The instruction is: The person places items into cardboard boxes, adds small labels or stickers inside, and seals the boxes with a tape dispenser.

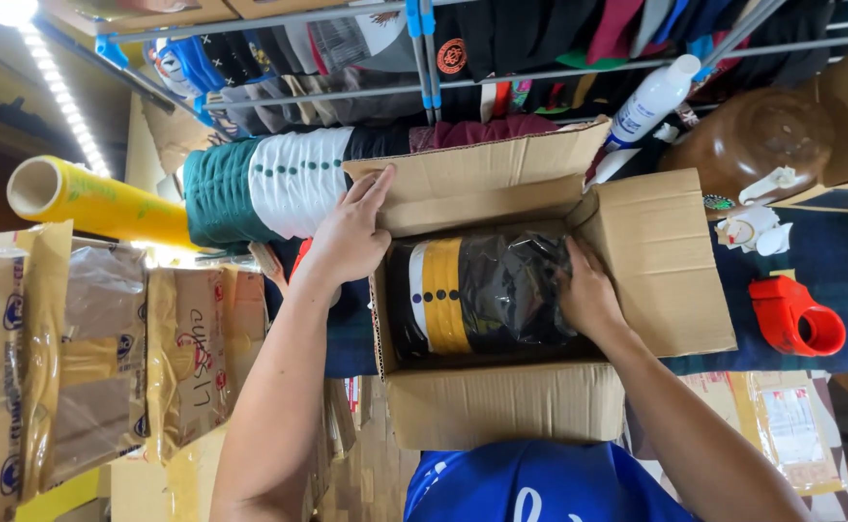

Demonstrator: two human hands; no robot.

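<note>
Right hand (586,295) presses flat, grip open, on the bagged cap stack (477,295) lying lengthwise in the box (501,401), left hand (351,232) open against the far flap (472,174)

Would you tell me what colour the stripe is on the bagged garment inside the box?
Yellow with dark dots, beside a white band, on the black garment; head view.

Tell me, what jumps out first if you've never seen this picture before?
In the middle sits an open cardboard box. The right hand presses a black and yellow garment in clear plastic inside it, while the left hand holds a flap. A bright yellow roll lies far left, and a red tape dispenser far right.
</note>
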